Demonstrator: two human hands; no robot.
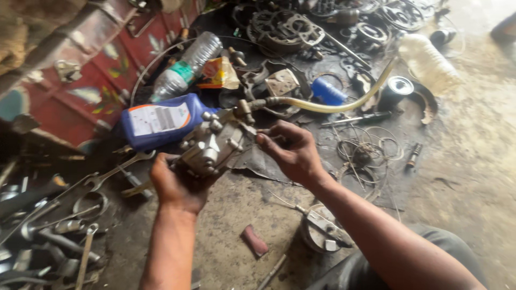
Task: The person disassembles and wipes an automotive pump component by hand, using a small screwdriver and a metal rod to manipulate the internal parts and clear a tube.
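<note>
The left hand (177,188) cradles the grey cast-metal pump body (215,147) from below, fingers wrapped around it. The right hand (293,153) pinches its side, just under the yellowish hose (333,106); a steady underside grip seems best.

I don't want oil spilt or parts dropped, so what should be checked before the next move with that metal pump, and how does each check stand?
1. Left hand under the metal pump, supporting it: ok.
2. Right hand with a grip on the pump's side: ok.
3. Yellow hose joined to the pump's fitting: ok.
4. Hose's far end secured: cannot tell.
5. Blue bottle capped: cannot tell, pump hides its neck.
6. Floor under the pump free of loose parts: not ok.
</note>
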